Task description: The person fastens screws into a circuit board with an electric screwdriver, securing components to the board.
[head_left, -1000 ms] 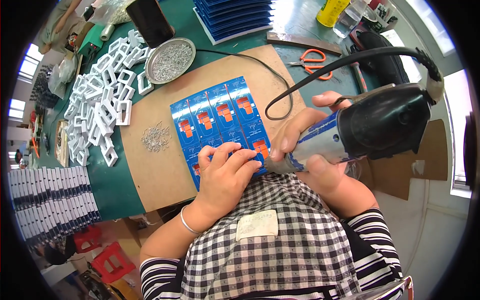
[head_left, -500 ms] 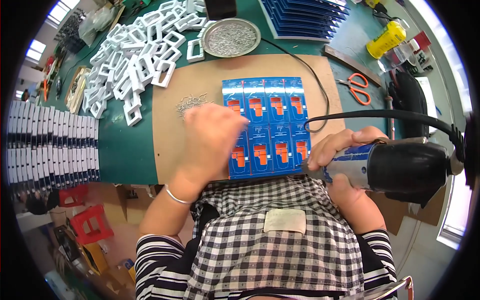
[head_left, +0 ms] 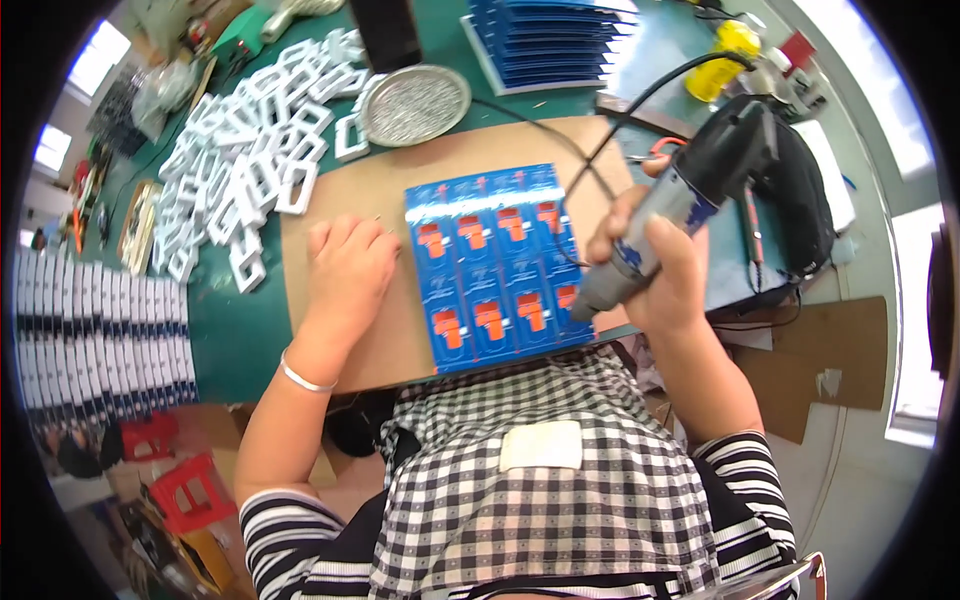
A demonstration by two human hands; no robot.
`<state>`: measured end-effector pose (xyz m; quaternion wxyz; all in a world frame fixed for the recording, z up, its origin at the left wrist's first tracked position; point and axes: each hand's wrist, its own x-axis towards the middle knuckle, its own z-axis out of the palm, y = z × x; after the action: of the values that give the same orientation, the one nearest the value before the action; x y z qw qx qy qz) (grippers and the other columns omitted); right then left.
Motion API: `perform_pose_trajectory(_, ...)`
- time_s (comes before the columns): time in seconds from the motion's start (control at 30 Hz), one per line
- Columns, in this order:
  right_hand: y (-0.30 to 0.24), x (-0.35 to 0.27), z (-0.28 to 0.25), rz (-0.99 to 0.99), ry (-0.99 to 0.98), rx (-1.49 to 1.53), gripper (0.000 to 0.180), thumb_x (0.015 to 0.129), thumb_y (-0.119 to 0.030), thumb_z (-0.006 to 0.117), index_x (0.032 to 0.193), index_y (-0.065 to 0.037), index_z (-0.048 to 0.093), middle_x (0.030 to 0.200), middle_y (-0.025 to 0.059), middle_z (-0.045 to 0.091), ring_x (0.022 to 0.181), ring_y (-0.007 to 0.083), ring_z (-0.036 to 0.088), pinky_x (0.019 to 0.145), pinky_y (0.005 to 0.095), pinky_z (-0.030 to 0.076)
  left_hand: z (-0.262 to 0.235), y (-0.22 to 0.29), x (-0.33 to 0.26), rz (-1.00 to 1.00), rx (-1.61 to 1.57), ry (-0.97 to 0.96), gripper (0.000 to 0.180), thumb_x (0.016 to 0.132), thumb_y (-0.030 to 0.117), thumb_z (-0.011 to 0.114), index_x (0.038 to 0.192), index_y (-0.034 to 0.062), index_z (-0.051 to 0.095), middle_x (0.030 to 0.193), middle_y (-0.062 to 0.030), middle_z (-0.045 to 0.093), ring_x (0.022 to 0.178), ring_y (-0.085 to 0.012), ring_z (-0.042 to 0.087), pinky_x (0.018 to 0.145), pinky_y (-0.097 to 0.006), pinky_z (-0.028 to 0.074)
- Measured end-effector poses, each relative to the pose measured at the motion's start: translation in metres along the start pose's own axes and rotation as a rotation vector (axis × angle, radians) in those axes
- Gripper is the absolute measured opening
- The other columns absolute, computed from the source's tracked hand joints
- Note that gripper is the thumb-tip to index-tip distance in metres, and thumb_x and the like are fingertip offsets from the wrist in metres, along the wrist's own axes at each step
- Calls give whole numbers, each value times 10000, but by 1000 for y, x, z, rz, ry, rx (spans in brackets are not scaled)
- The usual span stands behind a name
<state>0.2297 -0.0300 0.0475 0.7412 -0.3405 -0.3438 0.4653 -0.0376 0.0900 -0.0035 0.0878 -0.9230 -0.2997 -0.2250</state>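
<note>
A blue panel [head_left: 505, 268] printed with rows of orange pictures lies on the brown board in front of me. My right hand [head_left: 655, 260] is wrapped round a corded electric screwdriver [head_left: 690, 205], grey and black with blue patches. Its nose tilts down to the left, by the panel's lower right edge; whether it touches cannot be told. Left of the panel, my left hand [head_left: 350, 265] lies over the spot of the small loose metal screws, fingers curled down. It covers nearly all of them, and what its fingertips hold is hidden.
White rectangular frames [head_left: 255, 150] are heaped at the back left beside a round metal dish [head_left: 417, 105] of small metal pieces. Blue panels [head_left: 550, 45] stand stacked behind. Orange-handled scissors [head_left: 665, 148], a yellow bottle [head_left: 722, 62] and the tool's cord [head_left: 640, 95] are at the right.
My left hand has moved left and down from beside the panel onto the loose screws. My right hand has swung the screwdriver up into a steeper tilt. The view has shifted.
</note>
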Motion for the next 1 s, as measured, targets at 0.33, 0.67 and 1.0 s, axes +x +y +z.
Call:
perform_pose_trajectory(0.33,-36,5,-31,-422,309,-55,469,832,-112,556,1240,-31,339,795,106,568,624,211,597,584,353,525,-9,90,56,-28,-762,-215,48,793,137,655,834,133,632,846,-2,578,878,-206,521,784,-357,319)
perform_pose_trajectory(0.67,-32,-8,-36,-381,174,-42,569,801,-100,615,1274,-36,306,820,129,580,689,202,613,658,339,523,17,126,71,3,-591,-322,55,801,154,664,851,153,640,812,3,547,848,-209,496,791,-374,305)
perform_pose_trajectory(1.0,-26,-9,-33,-387,98,-74,567,801,-43,608,1271,-34,292,829,123,584,701,193,614,679,330,518,14,133,72,116,-343,-252,81,778,141,659,848,145,618,817,4,542,837,-199,507,810,-376,323)
